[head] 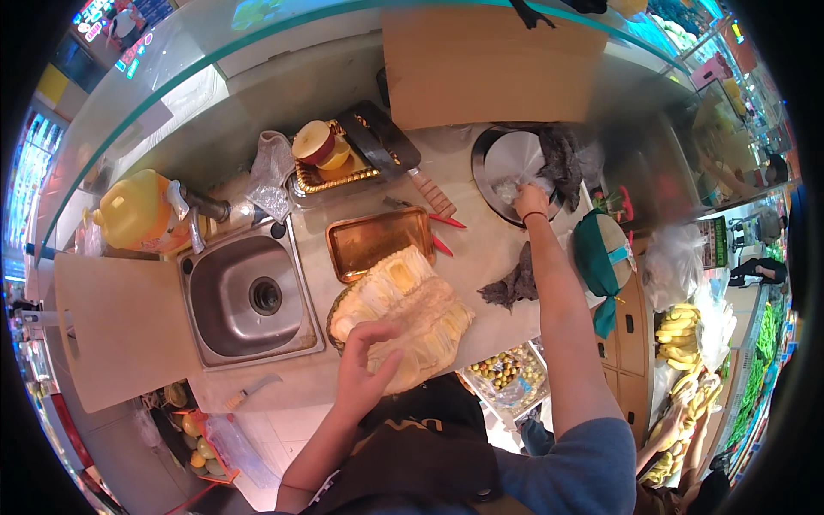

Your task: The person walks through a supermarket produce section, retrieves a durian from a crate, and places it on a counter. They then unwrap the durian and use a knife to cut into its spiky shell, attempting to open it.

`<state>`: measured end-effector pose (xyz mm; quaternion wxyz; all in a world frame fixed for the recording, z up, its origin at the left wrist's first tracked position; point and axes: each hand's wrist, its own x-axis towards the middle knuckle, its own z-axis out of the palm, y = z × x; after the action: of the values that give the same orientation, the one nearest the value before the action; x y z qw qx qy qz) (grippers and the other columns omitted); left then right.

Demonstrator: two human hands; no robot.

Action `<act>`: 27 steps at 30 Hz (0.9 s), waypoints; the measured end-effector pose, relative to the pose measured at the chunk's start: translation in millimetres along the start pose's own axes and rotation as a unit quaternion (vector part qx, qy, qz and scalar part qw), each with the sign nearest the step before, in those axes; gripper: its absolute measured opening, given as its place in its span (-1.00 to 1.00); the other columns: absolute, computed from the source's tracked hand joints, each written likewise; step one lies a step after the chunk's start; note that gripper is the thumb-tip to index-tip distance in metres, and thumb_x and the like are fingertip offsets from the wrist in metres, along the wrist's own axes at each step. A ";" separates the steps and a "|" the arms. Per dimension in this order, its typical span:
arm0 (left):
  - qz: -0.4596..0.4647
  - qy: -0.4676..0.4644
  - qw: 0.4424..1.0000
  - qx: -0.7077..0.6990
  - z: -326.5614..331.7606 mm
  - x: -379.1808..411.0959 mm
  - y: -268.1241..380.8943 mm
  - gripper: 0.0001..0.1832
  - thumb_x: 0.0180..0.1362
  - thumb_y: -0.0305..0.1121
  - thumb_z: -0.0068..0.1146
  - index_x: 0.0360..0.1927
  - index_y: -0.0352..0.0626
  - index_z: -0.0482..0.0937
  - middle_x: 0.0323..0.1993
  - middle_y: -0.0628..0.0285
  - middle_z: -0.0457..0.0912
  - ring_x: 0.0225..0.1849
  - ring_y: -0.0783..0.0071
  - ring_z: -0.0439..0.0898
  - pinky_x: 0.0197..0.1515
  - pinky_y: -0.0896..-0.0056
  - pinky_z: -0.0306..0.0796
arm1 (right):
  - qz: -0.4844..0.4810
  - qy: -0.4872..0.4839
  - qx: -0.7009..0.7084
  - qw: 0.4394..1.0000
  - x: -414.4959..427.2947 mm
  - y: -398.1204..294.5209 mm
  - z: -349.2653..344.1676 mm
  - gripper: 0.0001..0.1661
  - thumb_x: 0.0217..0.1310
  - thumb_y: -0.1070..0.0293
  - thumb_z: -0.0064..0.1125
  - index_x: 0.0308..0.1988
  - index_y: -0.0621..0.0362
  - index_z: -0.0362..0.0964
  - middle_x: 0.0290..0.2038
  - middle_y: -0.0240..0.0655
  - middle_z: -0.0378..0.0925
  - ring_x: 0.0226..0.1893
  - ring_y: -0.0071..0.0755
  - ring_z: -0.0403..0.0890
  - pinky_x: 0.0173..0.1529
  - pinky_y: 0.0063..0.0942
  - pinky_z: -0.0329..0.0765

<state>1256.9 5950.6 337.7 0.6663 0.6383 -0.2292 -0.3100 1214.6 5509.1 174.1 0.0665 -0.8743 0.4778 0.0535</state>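
A large cut piece of jackfruit (412,302), its pale fibrous flesh facing up, lies at the front of the counter. My left hand (370,364) is over its near left part, thumb and fingers apart and nothing between them. Reaching far to the right, my right hand (532,198) is at a round metal plate (515,154) with a dark rim. Crumpled clear plastic (505,190) lies at its fingertips; whether they grip it is hidden. A dark grey cloth (561,161) hangs over the plate's right side.
A steel sink (241,322) is at left. Behind the jackfruit are a copper-coloured tray (373,241), red-handled scissors (444,235) and a wide-bladed knife (412,167) across a gold tray. A small knife (254,389) lies near the front edge. A second grey cloth (515,283) lies right.
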 end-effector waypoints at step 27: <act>-0.019 -0.014 1.000 -0.014 -22.1 -43.6 -0.3 -0.86 0.12 -0.50 -0.03 -0.22 -0.24 0.44 -0.23 0.24 0.50 -0.11 0.49 0.44 0.02 0.48 0.26 | -0.036 0.122 0.158 0.979 -28.6 5.0 -35.7 -0.62 0.14 0.05 -0.09 -0.25 0.08 0.48 -0.21 -0.23 0.53 -0.23 -0.14 0.53 -0.15 -0.30 0.38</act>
<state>1241.7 5997.0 339.6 0.6661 0.6287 -0.2214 -0.3348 1196.0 5524.1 213.4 0.1471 -0.8695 0.4525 -0.1323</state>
